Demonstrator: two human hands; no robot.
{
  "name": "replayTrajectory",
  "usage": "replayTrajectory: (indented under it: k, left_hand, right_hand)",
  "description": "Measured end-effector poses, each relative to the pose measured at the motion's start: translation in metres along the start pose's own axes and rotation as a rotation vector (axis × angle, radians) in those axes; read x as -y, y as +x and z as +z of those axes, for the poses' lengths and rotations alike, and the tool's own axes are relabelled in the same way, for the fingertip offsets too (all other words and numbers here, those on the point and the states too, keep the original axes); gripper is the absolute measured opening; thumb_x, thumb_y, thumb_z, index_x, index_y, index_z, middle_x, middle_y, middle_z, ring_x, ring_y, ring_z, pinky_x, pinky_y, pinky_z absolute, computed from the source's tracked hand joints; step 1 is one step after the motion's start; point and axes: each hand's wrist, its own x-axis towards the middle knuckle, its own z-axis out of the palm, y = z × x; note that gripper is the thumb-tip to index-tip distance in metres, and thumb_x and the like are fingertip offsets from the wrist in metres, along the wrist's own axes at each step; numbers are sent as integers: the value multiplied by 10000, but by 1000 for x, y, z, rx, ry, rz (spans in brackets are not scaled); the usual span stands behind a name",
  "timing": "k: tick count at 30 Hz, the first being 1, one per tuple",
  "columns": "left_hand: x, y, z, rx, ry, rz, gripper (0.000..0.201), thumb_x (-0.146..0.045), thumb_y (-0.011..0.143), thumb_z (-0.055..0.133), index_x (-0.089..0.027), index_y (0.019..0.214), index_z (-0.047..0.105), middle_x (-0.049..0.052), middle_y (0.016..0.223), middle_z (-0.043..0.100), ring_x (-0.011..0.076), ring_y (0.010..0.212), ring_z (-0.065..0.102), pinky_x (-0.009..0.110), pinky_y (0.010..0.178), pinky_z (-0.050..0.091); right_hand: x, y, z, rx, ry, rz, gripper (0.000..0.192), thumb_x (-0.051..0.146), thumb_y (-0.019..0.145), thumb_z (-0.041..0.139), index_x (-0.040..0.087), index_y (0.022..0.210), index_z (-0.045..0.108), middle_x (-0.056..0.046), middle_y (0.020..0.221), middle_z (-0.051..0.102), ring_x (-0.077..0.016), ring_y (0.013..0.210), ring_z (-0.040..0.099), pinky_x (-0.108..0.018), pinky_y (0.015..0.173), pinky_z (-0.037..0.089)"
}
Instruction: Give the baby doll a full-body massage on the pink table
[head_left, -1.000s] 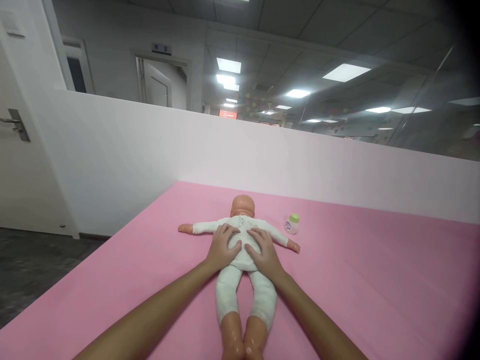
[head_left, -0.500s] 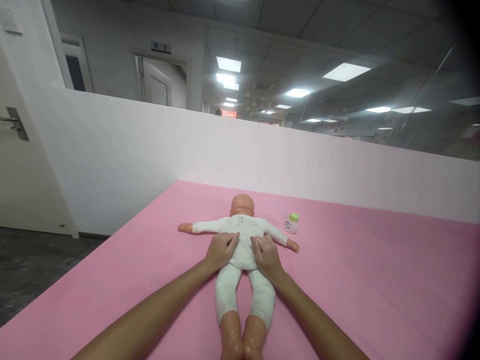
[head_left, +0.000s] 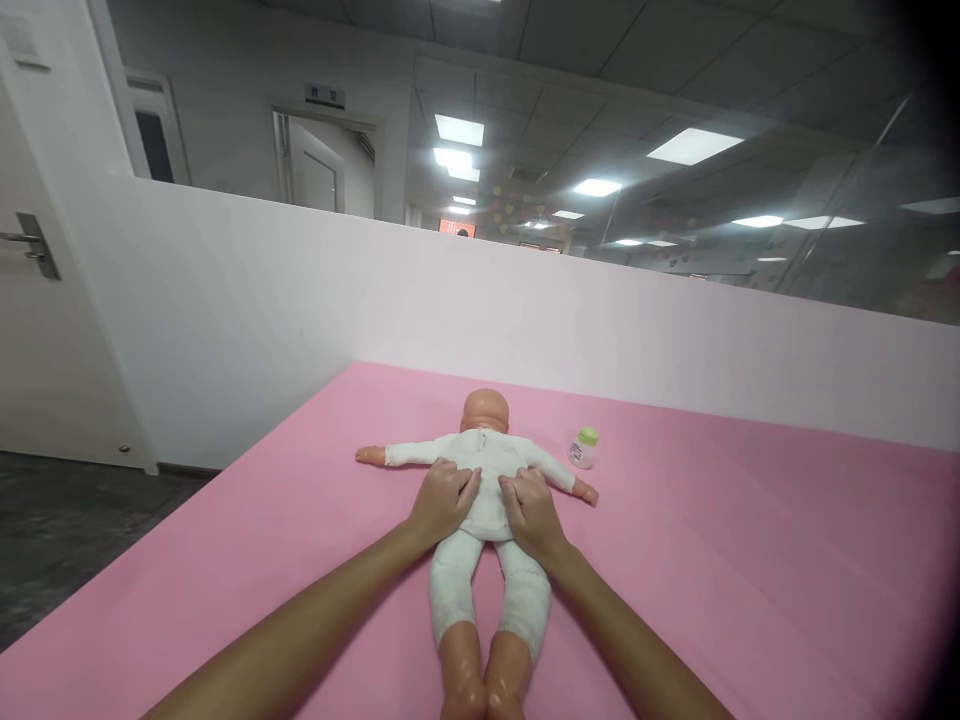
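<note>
Head view — curled hands (head_left: 444, 500) (head_left: 532, 512) on doll (head_left: 487, 500) — well inside table's left edge (head_left: 225, 482)

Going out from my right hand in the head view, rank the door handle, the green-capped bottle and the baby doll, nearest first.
1. Baby doll: directly against the right hand, at its torso.
2. Green-capped bottle: ahead and to the right, on the pink surface.
3. Door handle: far off to the left.

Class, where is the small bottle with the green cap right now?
In the head view, the small bottle is right of centre on the pink surface, just beyond the outstretched arm of the doll on that side.
</note>
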Motion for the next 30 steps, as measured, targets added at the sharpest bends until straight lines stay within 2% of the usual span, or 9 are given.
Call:
replayTrajectory:
  k: [2,5,7,10,13,17,19,24,30]
  left_hand:
    - [0,0,0,25,-11,-14,487,-358,1068,361,-214,632,522,21,598,583,186,614,490,353,701,378]
    - [0,-2,1,60,-69,-64,453,-374,1067,361,-213,690,553,10,606,599,168,562,497,325,618,336]
    - [-1,-2,1,55,-100,-94,422,-373,1062,366,-212,710,534,-1,621,590,158,556,498,311,591,314]
    - [-2,-2,0,16,-139,-111,361,-340,1042,391,-212,719,491,-10,660,569,154,597,499,296,607,328]
    - [-3,-1,0,2,-205,-143,344,-324,1016,420,-209,693,441,-23,649,521,147,607,477,287,610,327]
    - [0,1,1,7,-284,-204,362,-318,984,446,-200,647,384,-39,605,454,132,586,420,282,588,284]
    - [3,1,2,14,-330,-227,364,-310,964,461,-196,632,363,-45,598,438,124,586,399,281,588,273]
    - [13,0,6,15,-452,-314,381,-302,923,476,-194,600,306,-56,561,350,110,580,343,279,573,237]
    - [20,-3,9,18,-520,-374,339,-284,875,497,-193,592,336,-58,574,332,103,586,315,281,569,232]
  right_hand:
    - [0,-1,-1,45,18,48,447,308,1077,294,232,684,494,-8,626,543,-183,623,494,-358,724,421]
    - [4,-1,-4,75,110,148,333,309,1067,292,223,961,596,-25,781,657,-187,625,568,-329,636,438]
    - [8,0,-6,38,170,230,301,304,1060,301,219,1165,571,-45,934,698,-198,700,628,-329,655,467]
    - [14,2,-8,-26,202,298,329,293,1048,338,221,1318,513,-64,1034,691,-224,848,658,-347,730,496]
    - [16,2,-8,-3,213,297,294,271,1013,420,220,1267,559,-53,971,678,-222,821,636,-347,724,489]
    - [14,0,-7,22,220,224,167,216,965,480,218,979,646,-51,928,670,-222,857,617,-344,767,478]
    - [14,0,-8,27,237,208,161,204,954,494,220,909,648,-47,892,664,-228,866,614,-350,786,476]
    - [10,-4,-7,65,273,223,126,229,942,531,225,908,652,-52,913,670,-247,908,623,-376,821,486]
    - [0,-11,-3,105,243,225,120,267,934,541,245,934,659,-52,922,687,-252,870,637,-371,736,500]
